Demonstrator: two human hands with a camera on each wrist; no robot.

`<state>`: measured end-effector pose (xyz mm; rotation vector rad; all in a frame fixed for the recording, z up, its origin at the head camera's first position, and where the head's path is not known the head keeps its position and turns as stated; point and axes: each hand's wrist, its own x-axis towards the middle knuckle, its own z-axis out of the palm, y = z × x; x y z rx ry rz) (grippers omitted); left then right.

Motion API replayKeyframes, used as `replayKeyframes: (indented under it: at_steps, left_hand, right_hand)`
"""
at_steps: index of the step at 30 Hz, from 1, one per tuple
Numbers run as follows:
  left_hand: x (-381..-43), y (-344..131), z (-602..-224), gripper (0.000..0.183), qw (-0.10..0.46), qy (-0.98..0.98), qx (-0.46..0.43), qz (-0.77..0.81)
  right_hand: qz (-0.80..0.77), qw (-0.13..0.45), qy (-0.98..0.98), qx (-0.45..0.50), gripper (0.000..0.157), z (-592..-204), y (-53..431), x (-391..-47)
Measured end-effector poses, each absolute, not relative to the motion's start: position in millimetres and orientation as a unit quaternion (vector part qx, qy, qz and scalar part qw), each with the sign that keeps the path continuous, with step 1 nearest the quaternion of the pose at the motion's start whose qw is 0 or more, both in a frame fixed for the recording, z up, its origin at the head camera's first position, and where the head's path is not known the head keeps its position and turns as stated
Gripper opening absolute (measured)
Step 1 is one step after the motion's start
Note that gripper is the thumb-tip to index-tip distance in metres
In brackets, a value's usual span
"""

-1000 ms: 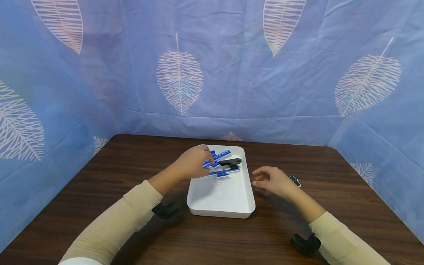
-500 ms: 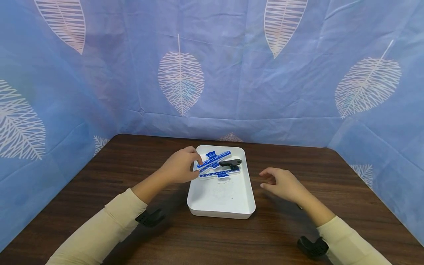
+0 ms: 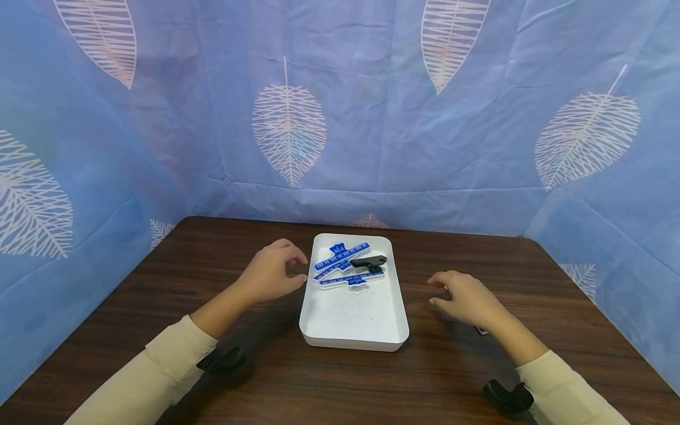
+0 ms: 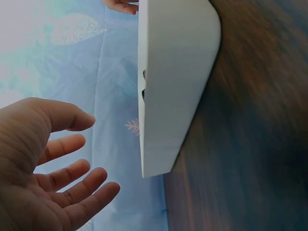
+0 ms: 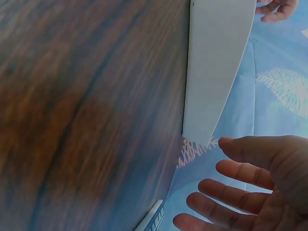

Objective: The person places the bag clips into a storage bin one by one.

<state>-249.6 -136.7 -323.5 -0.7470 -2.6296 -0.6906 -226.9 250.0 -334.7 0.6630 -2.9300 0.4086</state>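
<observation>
A white tray stands on the table, its far half holding several blue clips printed with piano keys. Among them lies a black clip. My left hand hovers just off the tray's left side, holding nothing, fingers relaxed and apart from the thumb. To the right of the tray hangs my right hand, also loose and holding nothing. In the right wrist view its fingers are spread. A dark piece with a white edge shows below the right wrist, mostly hidden by the forearm.
The dark wood table extends on all sides of the tray. A blue cloth with white leaf prints hangs behind the table and along both sides. In the right wrist view, a flat thing with piano-key markings lies near the table's edge.
My left hand has drawn back leftward from over the tray, uncovering the blue clips. My right hand has shifted slightly right, away from the tray. The tray stays put.
</observation>
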Motion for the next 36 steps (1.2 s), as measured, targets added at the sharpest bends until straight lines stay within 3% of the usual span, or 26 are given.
replayKeyframes:
  at_steps: [6, 26, 36]
  left_hand:
    - [-246.9, -142.1, -328.9, 0.024, 0.152, -0.922, -0.234, -0.267]
    - [-250.2, -142.9, -361.0, 0.041, -0.013, -0.878, -0.135, -0.459]
    - [-257.6, -137.0, -367.4, 0.059, -0.100, -0.820, -0.071, -0.559]
  right_hand:
    - [0.121, 0.058, -0.969, 0.206, 0.038, -337.1, 258.7, -226.5]
    - [0.098, 0.072, -0.979, 0.163, 0.039, -344.8, 285.0, -231.6]
    - [0.085, 0.049, -0.985, 0.142, 0.045, -346.6, 294.9, -238.6]
